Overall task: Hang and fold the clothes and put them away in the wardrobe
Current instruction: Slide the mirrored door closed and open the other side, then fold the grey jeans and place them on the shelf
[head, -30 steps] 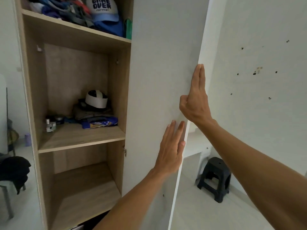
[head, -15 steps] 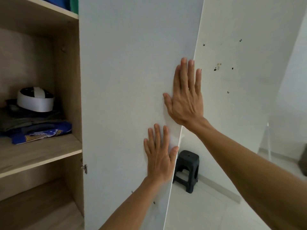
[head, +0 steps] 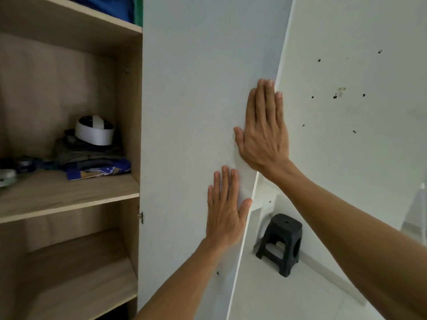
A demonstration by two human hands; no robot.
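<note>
A wooden wardrobe [head: 129, 107] stands open on the left, with its white door [head: 189, 112] swung out in front of me. My right hand [head: 264, 132] lies flat on the door near its free edge, fingers up. Below it my left hand [head: 225, 209] is also pressed flat on the door. Both hands hold nothing. On the middle shelf [head: 69, 195] sits a pile of folded clothes [head: 97, 162] with a white and black cap [head: 94, 130] on top. Blue and green cloth [head: 115, 8] shows on the top shelf.
A black plastic stool [head: 282, 243] stands on the pale floor behind the door, by the white wall [head: 346, 135]. Small objects [head: 9, 174] lie at the left of the middle shelf. The lower shelf [head: 76, 285] holds nothing visible.
My right hand has turned from edge-on at the door's rim to flat on its face. The view first swung right, then back left and a little down; both palms stay on the door.
</note>
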